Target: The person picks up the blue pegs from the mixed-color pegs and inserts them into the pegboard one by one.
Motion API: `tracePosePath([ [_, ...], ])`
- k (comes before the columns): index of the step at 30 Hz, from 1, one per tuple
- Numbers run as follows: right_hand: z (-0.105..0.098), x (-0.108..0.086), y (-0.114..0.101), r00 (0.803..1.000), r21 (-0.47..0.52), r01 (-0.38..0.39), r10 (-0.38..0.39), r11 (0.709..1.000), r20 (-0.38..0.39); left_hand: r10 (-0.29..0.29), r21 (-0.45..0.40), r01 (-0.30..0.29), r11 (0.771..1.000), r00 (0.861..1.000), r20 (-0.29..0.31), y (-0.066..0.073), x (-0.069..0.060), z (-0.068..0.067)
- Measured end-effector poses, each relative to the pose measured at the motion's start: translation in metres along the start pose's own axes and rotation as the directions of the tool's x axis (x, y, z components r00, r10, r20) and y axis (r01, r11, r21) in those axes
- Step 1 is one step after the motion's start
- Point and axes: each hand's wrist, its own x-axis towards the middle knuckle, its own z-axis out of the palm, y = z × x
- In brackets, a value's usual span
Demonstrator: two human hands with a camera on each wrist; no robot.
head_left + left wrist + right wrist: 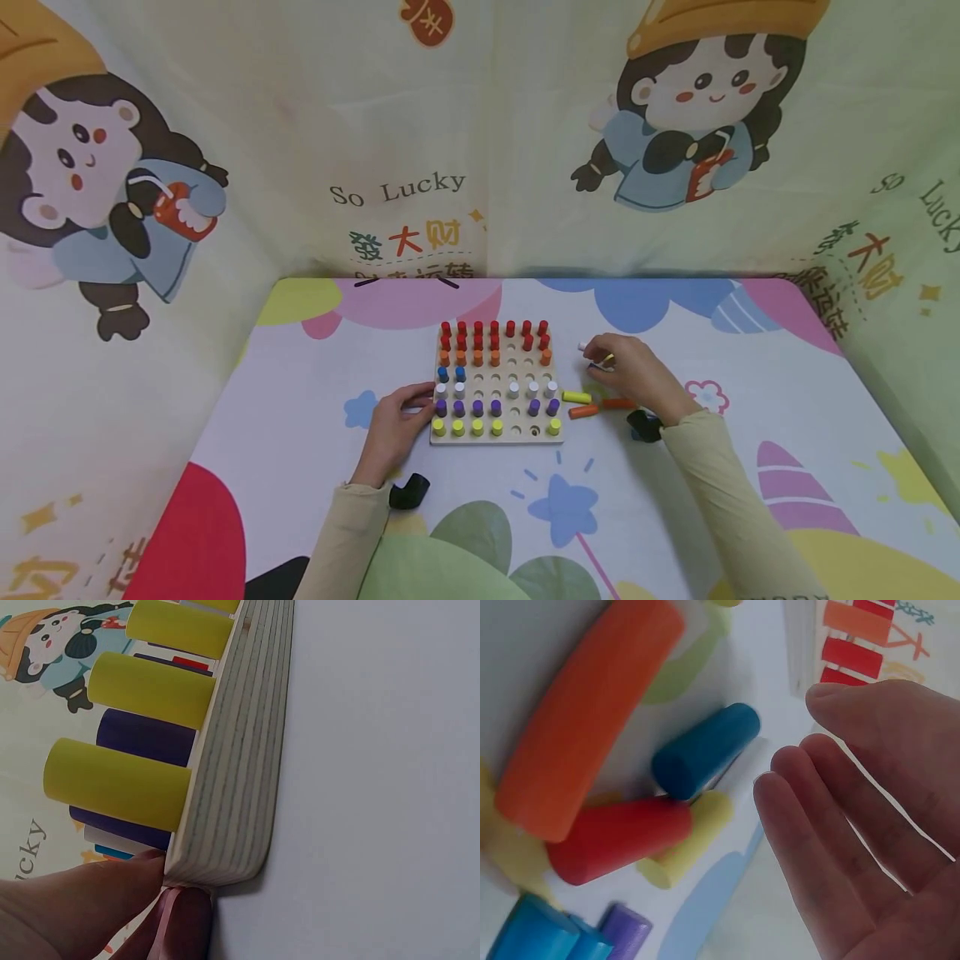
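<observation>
Nearest the head camera, a beige left sleeve (345, 542) and a matching right sleeve (731, 500) lie over the brightly printed worktop (277, 467), on either side of a pegboard (244, 750). What any next pick would seem to turn on is the line from the right hand (640, 372) to the loose blue peg (706, 754): in the right wrist view the peg lies on the worktop just off the fingertips, between them and an orange peg (592, 720), its long axis slanting and one round end turned towards the fingers. That hand is much the nearer, its thumb and fingertips apart with nothing between them. The left hand (390, 429) is across the pegboard, well apart from the blue peg, its thumb and a fingertip touching the left edge; its other fingers are partly hidden, so I cannot tell whether it clamps the wood or merely steadies it. A red peg (622, 836) and a yellow peg (690, 840) lie beside the blue one, all smooth, matte-looking cylinders with flat ends, probably painted wood. The pegboard's side shows pale layered stripes like plywood (a small brown fleck looks like a knot), its corner rounded. Standing pegs (477, 408) rise in rows by colour, yellow nearest, red farthest, with shallow round holes bare among them.
</observation>
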Motion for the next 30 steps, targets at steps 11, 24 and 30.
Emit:
tracePosePath([
  [11, 0.0, 0.0023, 0.0085, 0.999, -0.029, -0.031, 0.032, 0.999, 0.042, -0.002, -0.008, 0.002, 1.0, 1.0, 0.0, -0.0002, 0.0002, -0.0003],
  [24, 0.0025, 0.007, 0.0108, 0.998, -0.022, -0.026, 0.028, 0.999, 0.061, -0.019, -0.013, 0.019, 1.0, 1.0, 0.003, -0.0012, 0.0009, -0.0002],
  [30, 0.005, 0.0086, 0.0108, 0.998, -0.026, -0.022, 0.024, 0.999, 0.066, -0.015, -0.018, 0.015, 1.0, 1.0, 0.005, -0.0015, 0.0008, -0.0002],
])
